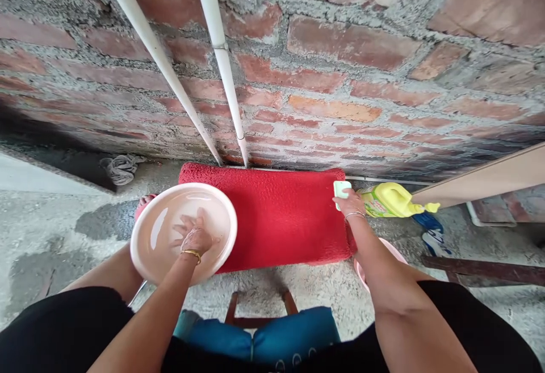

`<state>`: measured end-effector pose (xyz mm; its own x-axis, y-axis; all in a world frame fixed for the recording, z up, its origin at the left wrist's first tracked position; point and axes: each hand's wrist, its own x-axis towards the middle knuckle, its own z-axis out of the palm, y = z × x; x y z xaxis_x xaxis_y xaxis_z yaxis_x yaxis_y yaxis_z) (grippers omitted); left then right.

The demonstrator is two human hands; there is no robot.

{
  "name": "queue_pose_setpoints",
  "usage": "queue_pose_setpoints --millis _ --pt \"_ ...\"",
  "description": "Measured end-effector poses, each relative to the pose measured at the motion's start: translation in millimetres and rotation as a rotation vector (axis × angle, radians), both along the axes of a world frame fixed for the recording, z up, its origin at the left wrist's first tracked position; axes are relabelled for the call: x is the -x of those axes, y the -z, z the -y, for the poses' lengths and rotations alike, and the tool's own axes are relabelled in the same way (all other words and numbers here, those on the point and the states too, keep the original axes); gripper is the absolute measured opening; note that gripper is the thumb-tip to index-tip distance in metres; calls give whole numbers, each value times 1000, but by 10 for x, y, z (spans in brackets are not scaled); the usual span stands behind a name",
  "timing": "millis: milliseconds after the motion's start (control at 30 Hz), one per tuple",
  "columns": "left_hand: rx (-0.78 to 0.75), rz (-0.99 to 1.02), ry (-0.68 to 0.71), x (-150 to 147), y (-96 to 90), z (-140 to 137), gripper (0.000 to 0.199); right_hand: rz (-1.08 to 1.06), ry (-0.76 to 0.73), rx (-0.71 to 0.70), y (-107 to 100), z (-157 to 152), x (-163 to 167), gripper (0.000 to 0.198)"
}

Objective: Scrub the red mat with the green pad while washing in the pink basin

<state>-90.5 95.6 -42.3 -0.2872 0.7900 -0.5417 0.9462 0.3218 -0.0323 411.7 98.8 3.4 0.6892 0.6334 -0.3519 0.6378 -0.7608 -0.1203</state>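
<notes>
My left hand (197, 238) is inside a pale pink basin (137, 246) at the left, its fingers spread in the clear water. A gold bangle sits on that wrist. The basin overlaps the left end of a red towel-like cloth (289, 214). At the cloth's right end, my right hand (351, 202) has its fingers closed on a small pale green block (342, 185) with rounded corners. I cannot tell whether it is a soap bar or a brush. Just right of this hand is a yellow detergent bottle (389, 200), tipped toward the right.
A brick wall (323, 83) with two white pipes (225, 72) rises behind the cloth. A grey rag (121, 168) lies at the far left. Part of a pink tub (361, 273) shows under my right arm. A blue-and-white slipper (434, 239) and a wooden bar (485, 271) are at right.
</notes>
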Motion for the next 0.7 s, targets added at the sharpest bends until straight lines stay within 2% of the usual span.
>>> queue_pose_setpoints --millis 67,167,233,333,433,500,600,700 --pt "16 -37 -27 -50 -61 -4 119 34 82 15 -51 135 -54 54" --pt "23 -43 -23 -119 -173 5 116 21 45 -30 -77 224 240 53" --pt "44 -42 -19 -140 -222 12 117 -38 -57 -95 -59 233 661 51" --pt "43 -41 -4 -136 -229 17 116 -189 -231 -162 -9 224 1493 49" --pt "47 -49 2 -116 -192 17 117 -330 -402 -166 56 206 2321 48" --pt "55 -37 7 -106 -175 15 118 -378 -470 -146 100 188 2754 47" --pt "59 -11 -4 -101 -180 8 120 -398 -543 -84 145 163 3134 38" --pt "53 0 -24 -102 -197 0 121 -380 -661 -49 149 158 3182 35"
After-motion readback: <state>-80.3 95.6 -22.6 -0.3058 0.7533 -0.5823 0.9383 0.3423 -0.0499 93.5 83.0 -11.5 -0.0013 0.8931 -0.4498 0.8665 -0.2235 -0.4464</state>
